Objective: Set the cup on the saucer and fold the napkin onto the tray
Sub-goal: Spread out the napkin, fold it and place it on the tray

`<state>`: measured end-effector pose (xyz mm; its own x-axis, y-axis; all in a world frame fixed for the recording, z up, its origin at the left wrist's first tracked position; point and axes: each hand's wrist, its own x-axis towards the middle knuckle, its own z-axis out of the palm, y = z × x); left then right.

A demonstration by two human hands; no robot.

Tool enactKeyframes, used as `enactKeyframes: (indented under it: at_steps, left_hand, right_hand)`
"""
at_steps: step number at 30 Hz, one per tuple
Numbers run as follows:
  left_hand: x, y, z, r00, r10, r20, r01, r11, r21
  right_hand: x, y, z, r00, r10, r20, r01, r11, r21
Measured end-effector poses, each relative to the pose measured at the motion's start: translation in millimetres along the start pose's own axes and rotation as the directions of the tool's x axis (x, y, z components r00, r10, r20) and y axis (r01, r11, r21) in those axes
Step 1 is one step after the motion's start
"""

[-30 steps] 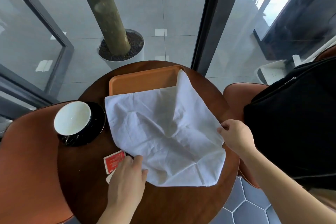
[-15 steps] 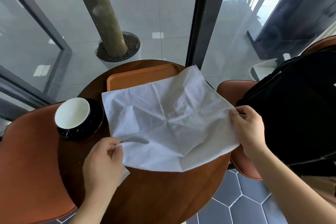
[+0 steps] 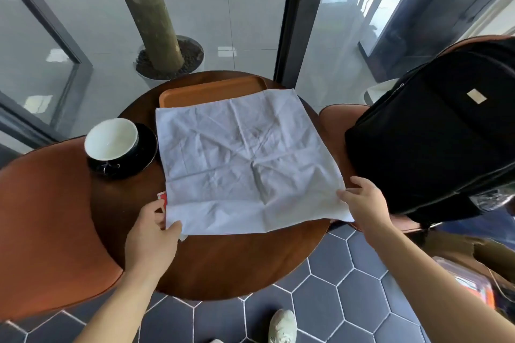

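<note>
Pinching the napkin's (image 3: 245,164) near corners, left hand (image 3: 152,239) and right hand (image 3: 363,203) reach forward, palms down.

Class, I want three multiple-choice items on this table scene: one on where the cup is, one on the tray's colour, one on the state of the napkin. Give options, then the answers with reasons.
1. Where is the cup?
A. on the saucer
B. on the tray
C. on the chair

2. What colour is the tray?
A. white
B. orange
C. blue

3. What state is the napkin in?
A. folded small
B. rolled up
C. spread open

Answers:
1 A, the white cup stands on the black saucer, left of the napkin.
2 B, its orange rim shows beyond the napkin.
3 C, it lies open and creased, the left hand and right hand at its near corners.
</note>
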<state>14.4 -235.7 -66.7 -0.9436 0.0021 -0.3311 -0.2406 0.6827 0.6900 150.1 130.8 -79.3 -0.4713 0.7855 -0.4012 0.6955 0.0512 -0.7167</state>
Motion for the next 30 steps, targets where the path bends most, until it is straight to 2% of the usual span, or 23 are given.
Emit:
enactKeyframes:
  at_steps: [4, 9, 11, 14, 17, 19, 21, 25, 30]
  left_hand:
    - [-11.5, -1.1, -1.8, 0.997, 0.077, -0.021, -0.075, 0.991, 0.114]
    - [-11.7, 7.6, -9.4, 0.96, 0.167, -0.226, -0.166, 0.986, 0.025]
    - [-15.3, 7.5, -5.5, 0.951, 0.176, -0.255, -0.18, 0.984, 0.01]
    - [-18.2, 0.4, 3.2, 0.972, 0.064, -0.225, -0.08, 0.995, -0.059]
    - [-19.6, -12.8, 4.3, 0.981, -0.131, -0.144, 0.09, 0.961, -0.262]
    - [-24.8, -22.5, 4.5, 0.97, -0.222, -0.102, 0.18, 0.932, -0.314]
    - [-33.6, -30.2, 8.7, 0.968, -0.239, -0.072, 0.209, 0.934, -0.291]
    - [-44.9, -36.0, 13.5, 0.982, -0.181, -0.06, 0.168, 0.97, -0.173]
    - [-38.6, -30.2, 1.7, 0.969, -0.035, -0.246, -0.028, 0.969, -0.246]
  right_hand:
    - [-10.6, 6.0, -4.9, 1.0, -0.007, 0.006, 0.007, 0.999, -0.054]
    - [-12.3, -0.4, -7.3, 0.985, -0.168, -0.037, 0.167, 0.985, -0.035]
    - [-11.1, 3.8, -11.8, 0.976, -0.21, -0.053, 0.209, 0.977, -0.035]
    - [-3.3, 12.0, -20.7, 0.993, -0.118, 0.022, 0.119, 0.992, -0.037]
    - [-1.1, 27.0, -28.0, 0.994, 0.004, 0.111, -0.012, 0.997, 0.074]
    - [-4.2, 44.0, -31.3, 0.986, 0.009, 0.165, -0.031, 0.991, 0.129]
    - [-7.2, 58.9, -34.0, 0.976, -0.004, 0.219, -0.033, 0.986, 0.166]
    - [-11.7, 63.4, -33.7, 0.981, -0.038, 0.188, -0.007, 0.973, 0.232]
    - [-18.0, 37.7, -35.1, 0.992, -0.102, 0.074, 0.057, 0.885, 0.462]
